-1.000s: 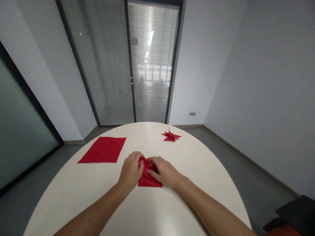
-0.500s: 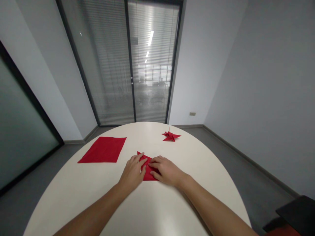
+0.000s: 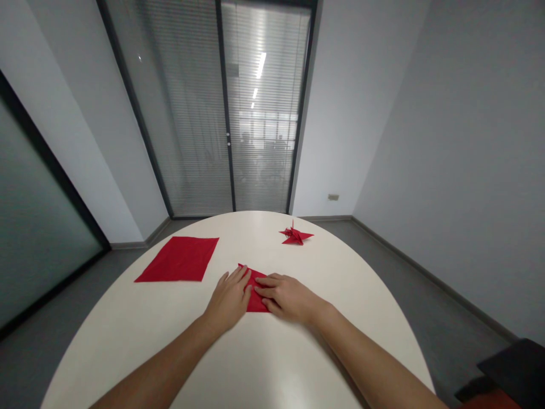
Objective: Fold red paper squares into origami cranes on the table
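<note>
Head: folded red paper (image 3: pixel 256 304), corner pointing away-left.

Left hand (image 3: pixel 229 294) lies palm down at the left edge of the folded red paper (image 3: pixel 258 305), fingers slightly spread, fingertips touching it. Right hand (image 3: pixel 289 296) lies at the paper's right side, fingers gently bent, tips resting on it. Left forearm (image 3: pixel 162 358) and right forearm (image 3: pixel 370 363), both bare, converge toward the paper from its near side.

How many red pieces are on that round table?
3: a flat sheet at far left, a spiky folded piece at far right, and one piece partly covered by the left hand and right hand, which could hide more.
</note>
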Motion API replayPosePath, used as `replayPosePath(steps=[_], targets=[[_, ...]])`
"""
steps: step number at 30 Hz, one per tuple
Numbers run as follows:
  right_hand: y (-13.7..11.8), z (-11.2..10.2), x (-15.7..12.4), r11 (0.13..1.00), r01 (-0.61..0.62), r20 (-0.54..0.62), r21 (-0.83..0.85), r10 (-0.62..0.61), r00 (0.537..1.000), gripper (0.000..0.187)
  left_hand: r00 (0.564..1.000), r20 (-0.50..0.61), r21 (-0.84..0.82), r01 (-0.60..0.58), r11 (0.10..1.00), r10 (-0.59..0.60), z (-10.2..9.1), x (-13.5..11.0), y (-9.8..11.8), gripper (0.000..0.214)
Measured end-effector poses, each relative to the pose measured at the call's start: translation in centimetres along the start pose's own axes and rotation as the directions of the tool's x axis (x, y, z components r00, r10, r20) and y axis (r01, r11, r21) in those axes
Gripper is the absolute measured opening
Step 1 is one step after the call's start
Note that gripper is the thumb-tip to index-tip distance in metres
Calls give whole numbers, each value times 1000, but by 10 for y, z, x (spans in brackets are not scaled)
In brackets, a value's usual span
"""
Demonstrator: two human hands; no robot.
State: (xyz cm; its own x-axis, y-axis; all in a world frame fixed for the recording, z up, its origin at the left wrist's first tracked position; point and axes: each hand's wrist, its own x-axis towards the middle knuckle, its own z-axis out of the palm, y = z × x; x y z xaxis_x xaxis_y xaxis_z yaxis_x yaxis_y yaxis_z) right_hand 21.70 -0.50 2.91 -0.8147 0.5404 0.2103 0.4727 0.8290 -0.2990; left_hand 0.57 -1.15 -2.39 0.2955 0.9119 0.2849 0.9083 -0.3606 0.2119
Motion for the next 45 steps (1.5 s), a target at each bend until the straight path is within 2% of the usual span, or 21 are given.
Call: replayPosePath(steps=[7, 10, 14, 18, 21, 24, 26, 30, 34, 36, 40, 45], targets=[[-7, 3, -1, 997, -9, 107, -75, 17, 994, 44, 999, 12, 18, 36, 999, -36, 3, 1, -2, 49], [-14, 8, -4, 993, -97, 179, -62, 107, 978, 53, 998, 29, 27, 53, 998, -54, 2, 2, -4, 52], [-29, 14, -8, 963, -264, 244, 50, 245, 938, 83, 997, 17, 26, 79, 997, -80, -1, 4, -8, 53], [-39, 13, -8, 945, -321, 302, 61, 290, 908, 95, 990, -61, 40, 127, 991, -125, -6, 4, -5, 54], [-41, 10, -7, 942, -328, 326, 72, 288, 900, 96, 994, -101, 26, 39, 999, -36, -10, 2, 1, 51], [-39, 10, -7, 939, -332, 303, 85, 293, 907, 95, 994, -32, -33, -108, 994, 107, -11, -1, 4, 49], [-39, 11, -8, 939, -334, 300, 77, 298, 906, 95, 990, 33, -54, -136, 989, 138, -9, -3, 3, 49], [-45, 10, -9, 932, -361, 318, 38, 331, 888, 94, 991, 111, -29, -76, 997, 78, -5, -3, 1, 52], [-55, 1, -11, 917, -397, 371, -45, 385, 845, 94, 990, 137, 13, -35, 999, 33, -7, 1, 3, 53], [-61, -4, -11, 921, -386, 384, -61, 378, 842, 97, 989, 147, 32, -18, 999, 14, -9, 2, 5, 54], [-72, -6, -11, 906, -396, 410, -152, 422, 809, 97, 990, 141, 66, 18, 998, -27, -11, 3, 8, 55], [-84, -2, -9, 861, -442, 375, -251, 508, 776, 95, 991, 116, 88, 50, 995, -60, -11, 2, 10, 56]])
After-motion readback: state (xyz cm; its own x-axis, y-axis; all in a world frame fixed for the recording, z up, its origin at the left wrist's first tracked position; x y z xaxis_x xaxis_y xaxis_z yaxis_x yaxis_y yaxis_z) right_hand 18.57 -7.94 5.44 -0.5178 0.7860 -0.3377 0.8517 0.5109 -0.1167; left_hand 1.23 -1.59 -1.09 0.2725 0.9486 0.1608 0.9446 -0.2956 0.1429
